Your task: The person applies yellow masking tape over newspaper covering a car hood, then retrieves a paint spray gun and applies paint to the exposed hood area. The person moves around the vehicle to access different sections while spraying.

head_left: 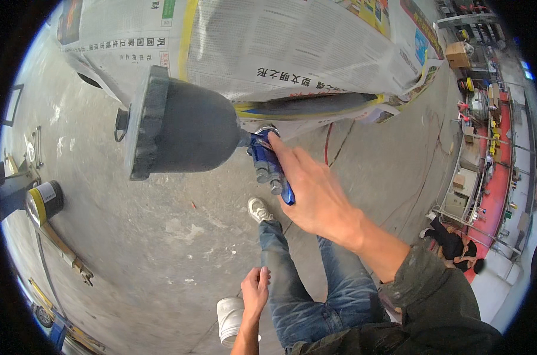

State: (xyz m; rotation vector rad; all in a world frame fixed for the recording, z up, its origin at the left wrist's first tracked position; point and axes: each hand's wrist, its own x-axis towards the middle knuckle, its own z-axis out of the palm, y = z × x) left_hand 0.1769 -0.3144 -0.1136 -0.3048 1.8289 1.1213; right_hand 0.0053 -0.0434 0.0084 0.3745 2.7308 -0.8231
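Note:
My right hand [313, 189] is wrapped around the blue handle of a spray gun [267, 155], with the fingers hidden on its far side. A large dark grey paint cup [188, 127] with a ribbed lid sticks out to the left from the gun. Beyond the gun lies a surface masked with newspaper [239, 53] and yellow tape. A narrow dark strip [316, 105] shows bare between the sheets, just past the gun's head. My left hand [255, 291] hangs low by my leg, fingers curled in and nothing visible in them.
A white bucket [228, 319] stands on the concrete floor beside my left hand. Farther left are a paint can [45, 201] and a long bar [64, 251]. A red hose [327, 145] runs across the floor. At the right, a person [452, 242] is beside a cluttered red-topped bench [499, 171].

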